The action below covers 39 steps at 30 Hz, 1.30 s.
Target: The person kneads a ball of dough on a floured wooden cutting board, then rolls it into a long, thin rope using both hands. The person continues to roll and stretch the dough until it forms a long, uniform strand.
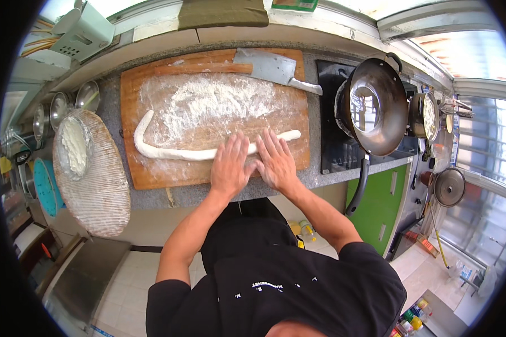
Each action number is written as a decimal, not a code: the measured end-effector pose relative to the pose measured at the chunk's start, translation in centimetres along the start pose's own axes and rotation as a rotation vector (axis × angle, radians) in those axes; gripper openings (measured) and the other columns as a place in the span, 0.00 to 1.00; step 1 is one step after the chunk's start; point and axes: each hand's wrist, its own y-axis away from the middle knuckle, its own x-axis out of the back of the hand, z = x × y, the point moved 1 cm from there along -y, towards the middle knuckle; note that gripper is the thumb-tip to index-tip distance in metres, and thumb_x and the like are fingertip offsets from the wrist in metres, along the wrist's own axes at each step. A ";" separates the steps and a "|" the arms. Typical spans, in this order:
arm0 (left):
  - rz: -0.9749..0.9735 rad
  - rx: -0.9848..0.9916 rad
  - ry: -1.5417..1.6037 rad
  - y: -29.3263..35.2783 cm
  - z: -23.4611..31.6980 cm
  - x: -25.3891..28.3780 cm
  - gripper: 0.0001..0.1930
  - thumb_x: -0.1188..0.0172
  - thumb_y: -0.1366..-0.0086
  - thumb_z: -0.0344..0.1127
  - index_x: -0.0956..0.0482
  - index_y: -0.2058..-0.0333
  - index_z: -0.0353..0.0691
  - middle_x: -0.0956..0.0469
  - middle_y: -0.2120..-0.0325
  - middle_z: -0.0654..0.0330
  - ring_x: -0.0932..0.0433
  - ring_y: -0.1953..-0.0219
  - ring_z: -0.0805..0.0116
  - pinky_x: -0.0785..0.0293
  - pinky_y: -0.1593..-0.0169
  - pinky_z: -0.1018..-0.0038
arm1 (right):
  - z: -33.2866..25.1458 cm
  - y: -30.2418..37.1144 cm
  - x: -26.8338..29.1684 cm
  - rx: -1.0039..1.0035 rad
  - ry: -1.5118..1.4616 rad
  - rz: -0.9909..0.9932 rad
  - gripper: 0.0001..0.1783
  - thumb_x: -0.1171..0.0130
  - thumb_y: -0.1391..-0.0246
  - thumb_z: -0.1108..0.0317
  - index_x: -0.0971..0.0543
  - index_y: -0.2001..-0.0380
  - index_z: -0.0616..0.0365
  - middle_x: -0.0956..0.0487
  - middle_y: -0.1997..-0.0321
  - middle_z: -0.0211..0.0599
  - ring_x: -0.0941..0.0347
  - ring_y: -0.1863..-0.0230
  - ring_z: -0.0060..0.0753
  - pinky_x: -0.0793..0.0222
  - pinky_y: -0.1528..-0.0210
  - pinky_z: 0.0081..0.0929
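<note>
Dough (pixel 180 154) was touched by the left hand (pixel 230 163) and right hand (pixel 276 160), both spread flat; flour (pixel 73 145) was held in a bowl (pixel 68 171).

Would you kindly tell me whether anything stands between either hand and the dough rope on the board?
Nothing visible does: the left hand and right hand both lie flat across the dough rope. The cleaver lies apart from it, at the far side of the wooden board.

Head view (wide fisheye), looking down
</note>
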 end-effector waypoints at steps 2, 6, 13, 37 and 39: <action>0.060 0.067 -0.010 -3.5 -0.1 0.7 0.38 0.69 0.19 0.62 0.46 0.22 0.41 0.48 0.21 0.55 0.52 0.19 0.57 0.61 0.18 0.54 | 0.7 -4.4 0.4 -0.056 0.010 0.137 0.43 0.63 0.28 0.37 0.40 0.22 0.57 0.45 0.16 0.50 0.55 0.15 0.47 0.64 0.15 0.49; 0.191 0.124 -0.078 -9.4 -1.7 1.9 0.37 0.64 0.19 0.60 0.46 0.22 0.42 0.48 0.21 0.55 0.51 0.19 0.56 0.59 0.18 0.55 | 2.4 -11.7 3.8 -0.124 0.020 0.327 0.41 0.53 0.29 0.43 0.37 0.24 0.61 0.41 0.18 0.52 0.49 0.17 0.51 0.61 0.16 0.50; -0.020 0.053 0.013 1.1 -0.2 0.2 0.37 0.61 0.20 0.59 0.45 0.23 0.42 0.49 0.20 0.55 0.51 0.19 0.56 0.58 0.18 0.55 | 2.0 2.0 0.5 -0.127 -0.029 0.113 0.41 0.50 0.31 0.43 0.37 0.24 0.60 0.40 0.19 0.50 0.48 0.18 0.52 0.57 0.18 0.53; 0.195 0.100 0.216 -9.1 -3.8 6.3 0.37 0.67 0.19 0.59 0.45 0.23 0.39 0.48 0.21 0.49 0.54 0.19 0.54 0.62 0.18 0.54 | 4.9 -9.2 3.9 -0.227 -0.005 0.376 0.40 0.54 0.27 0.44 0.39 0.23 0.61 0.47 0.15 0.47 0.55 0.15 0.48 0.65 0.16 0.50; 0.260 0.173 0.153 -7.4 -6.9 6.1 0.36 0.68 0.19 0.60 0.45 0.23 0.41 0.49 0.21 0.51 0.55 0.19 0.53 0.61 0.18 0.54 | 3.0 -10.2 3.6 -0.214 0.009 0.423 0.40 0.56 0.25 0.45 0.43 0.21 0.57 0.48 0.15 0.44 0.58 0.14 0.46 0.68 0.15 0.48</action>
